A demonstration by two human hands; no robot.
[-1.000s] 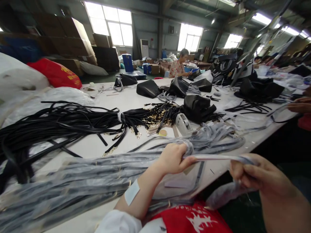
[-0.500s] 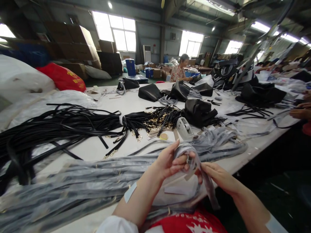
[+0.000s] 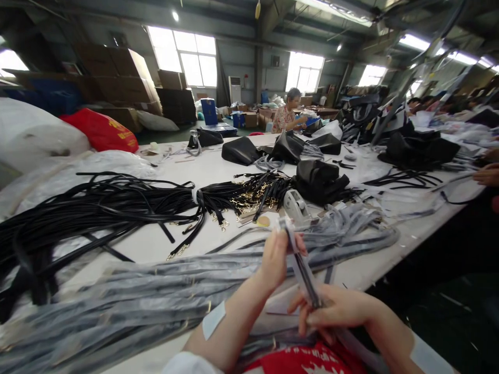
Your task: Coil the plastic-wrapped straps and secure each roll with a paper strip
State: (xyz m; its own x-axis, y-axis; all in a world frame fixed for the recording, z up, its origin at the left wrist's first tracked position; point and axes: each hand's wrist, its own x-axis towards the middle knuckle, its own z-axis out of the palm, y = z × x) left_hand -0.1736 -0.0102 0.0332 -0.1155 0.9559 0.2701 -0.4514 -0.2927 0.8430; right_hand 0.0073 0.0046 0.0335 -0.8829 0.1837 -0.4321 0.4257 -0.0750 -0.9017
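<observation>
A black strap in a clear plastic sleeve (image 3: 301,264) is stretched between my two hands above the table's near edge. My left hand (image 3: 275,255) grips its upper, folded end. Lower down and closer to my body, my right hand (image 3: 335,307) pinches the same strap, and a tail of it hangs past that hand toward the lower right. Several more sleeved straps (image 3: 128,296) lie side by side along the near left of the table. Beyond my left hand lies a heap of sleeved straps (image 3: 351,223).
A tape dispenser (image 3: 297,206) and a tape roll (image 3: 263,221) stand just beyond my hands. A tied bundle of black straps (image 3: 117,200) with gold clasps spreads across the table (image 3: 187,165). Black bags (image 3: 239,150) lie farther back. A co-worker (image 3: 286,115) sits across the table.
The strap was looped around my left hand; now it runs straight between both hands. My right hand has moved down and toward my body along it.
</observation>
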